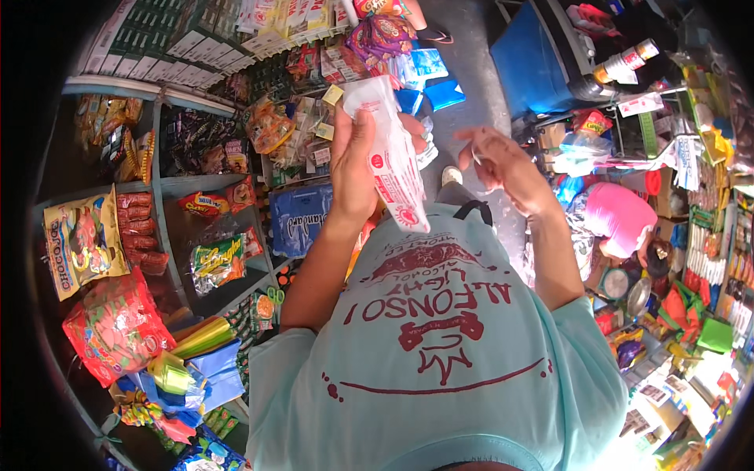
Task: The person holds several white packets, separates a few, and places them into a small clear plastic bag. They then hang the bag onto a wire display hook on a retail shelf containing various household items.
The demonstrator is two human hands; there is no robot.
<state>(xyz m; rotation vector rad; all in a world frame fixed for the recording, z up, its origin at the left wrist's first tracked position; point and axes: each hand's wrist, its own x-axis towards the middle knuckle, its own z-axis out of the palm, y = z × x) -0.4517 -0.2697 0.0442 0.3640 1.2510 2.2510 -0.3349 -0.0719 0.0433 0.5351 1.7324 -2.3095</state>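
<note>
My left hand [355,162] grips a long, flat white plastic packet [396,176] with red print, thumb across its near face and fingers behind it. The packet is tilted, its lower end against or just above the front of my light teal T-shirt [447,329]. To the right, apart from the packet, my right hand [511,173] is raised with its fingers partly bent. A thin pale strip or loop seems to cross those fingers. Blur hides whether it is held. Below the hands, a shoe [452,175] shows on the grey floor [465,65].
Shelves [158,141] on the left hold snack packs, a red candy bag [118,329] and folded plastic bags [218,374]. Boxes [153,41] are stacked above. Another person in a pink top [621,218] is bent at right, among goods. A blue panel [530,65] stands beyond the aisle.
</note>
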